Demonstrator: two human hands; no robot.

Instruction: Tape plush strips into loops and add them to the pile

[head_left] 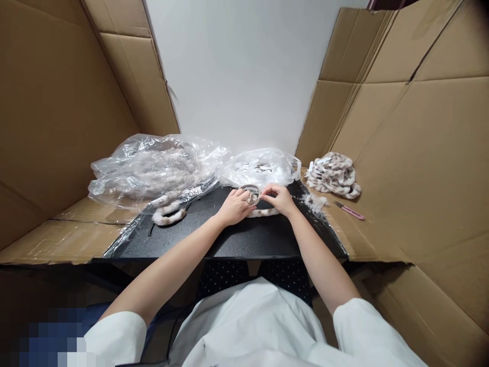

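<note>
Over the black table, my left hand (pixel 235 206) is closed around a furry white-and-brown strip (pixel 263 213), part of which lies on the table below. A thin pale ring (pixel 252 187), perhaps a band or a roll of tape, stands between my hands. My right hand (pixel 280 200) pinches the ring's right edge with thumb and forefinger. Fingers hide where ring and strip meet. Another furry strip (pixel 170 218), curved and with a dark cord end, rests to the left.
A large clear plastic bag (pixel 145 168) of furry pieces lies at the back left. Beside it is a smaller plastic bag (pixel 260 165) with white and dark bits. On the right are a furry pile (pixel 332 176), loose fluff (pixel 315 203) and pink snips (pixel 349 210). Cardboard walls (pixel 420 153) flank the table.
</note>
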